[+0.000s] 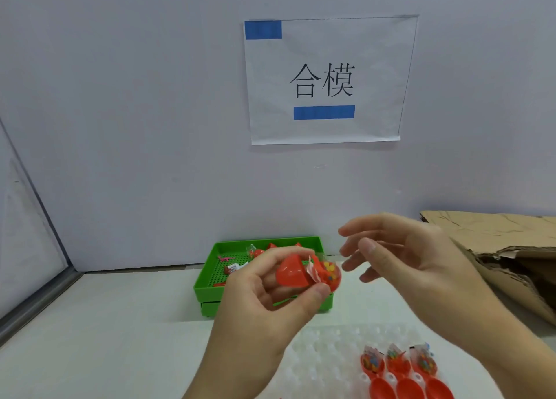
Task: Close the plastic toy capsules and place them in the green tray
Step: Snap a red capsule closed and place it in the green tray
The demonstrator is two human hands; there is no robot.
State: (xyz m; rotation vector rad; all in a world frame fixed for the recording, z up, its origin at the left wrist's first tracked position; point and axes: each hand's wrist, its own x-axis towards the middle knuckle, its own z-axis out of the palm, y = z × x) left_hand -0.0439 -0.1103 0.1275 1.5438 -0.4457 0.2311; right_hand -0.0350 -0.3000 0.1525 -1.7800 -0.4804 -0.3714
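We hold our left hand (270, 290) raised in front of us, palm turned toward us, fingers and thumb curled into a grip, the thumb tip forward at the lower right. Our right hand (415, 266) hovers just beside it, apart, with its fingers loosely spread and pointing left, gripping nothing. Both forearms rise from the bottom edge, angled inward toward each other.
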